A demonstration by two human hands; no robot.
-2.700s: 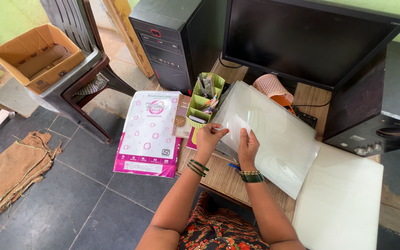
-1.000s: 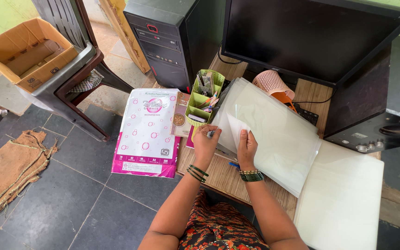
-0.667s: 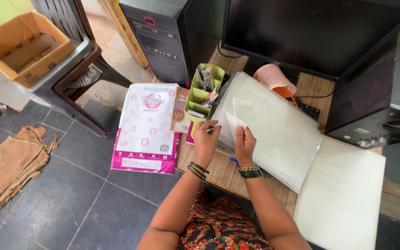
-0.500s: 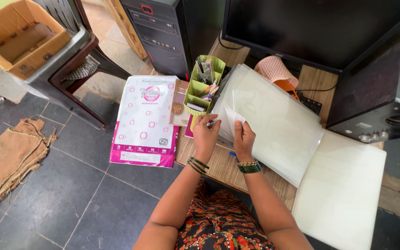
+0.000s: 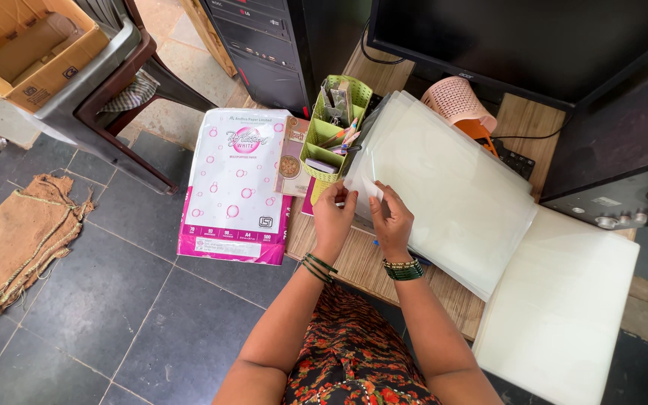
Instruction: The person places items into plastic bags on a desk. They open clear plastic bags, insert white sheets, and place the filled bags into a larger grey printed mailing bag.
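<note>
Both my hands meet at the near left corner of a stack of clear plastic sheets (image 5: pixel 451 180) that lies tilted on the wooden desk (image 5: pixel 354 270). My left hand (image 5: pixel 333 219) pinches the corner of the top sheet between thumb and fingers. My right hand (image 5: pixel 393 221) grips the same corner from the right, where the sheet's edge is folded up a little. Green bangles sit on both wrists.
A green desk organiser (image 5: pixel 331 127) with pens stands just beyond my left hand. A pink ream of paper (image 5: pixel 235 187) overhangs the desk's left edge. A monitor (image 5: pixel 519 37), computer tower (image 5: pixel 271 37), pink cup (image 5: pixel 455 97), white sheets (image 5: pixel 564 307), chair with cardboard box (image 5: pixel 24 37) surround.
The raised corner flap of the sheet has come down and my hands have drawn closer together on it. The camera has tilted down and toward the desk.
</note>
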